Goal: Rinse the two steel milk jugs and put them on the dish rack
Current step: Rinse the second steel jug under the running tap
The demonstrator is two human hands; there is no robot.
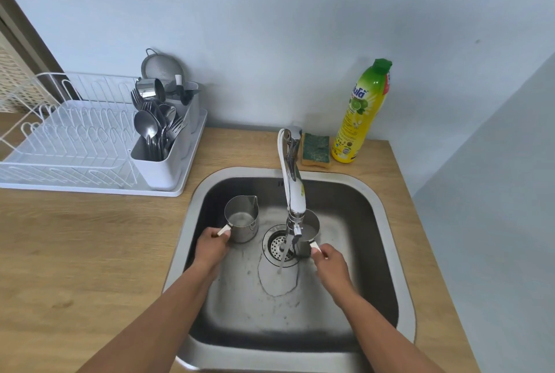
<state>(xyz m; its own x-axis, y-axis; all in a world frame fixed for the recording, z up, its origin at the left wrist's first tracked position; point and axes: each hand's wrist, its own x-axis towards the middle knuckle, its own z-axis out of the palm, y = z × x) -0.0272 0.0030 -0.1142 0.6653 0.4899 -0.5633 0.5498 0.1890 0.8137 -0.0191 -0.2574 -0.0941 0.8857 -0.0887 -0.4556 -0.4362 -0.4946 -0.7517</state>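
Note:
Two steel milk jugs stand upright in the steel sink (pixel 387 222). My left hand (pixel 211 248) grips the handle of the left jug (pixel 241 218), which has some water in it. My right hand (pixel 329 261) grips the handle of the right jug (pixel 310 230), partly hidden behind the tap (pixel 292 189). Water runs from the tap spout down beside the right jug onto the drain (pixel 277 245). The white dish rack (pixel 75 138) sits on the counter at the left.
A cutlery holder (pixel 159 159) full of spoons and forks stands at the rack's right end, with a strainer behind it. A green sponge (pixel 315 149) and a yellow dish soap bottle (pixel 362 114) stand behind the sink. Wooden counter (pixel 75 252) surrounds the sink.

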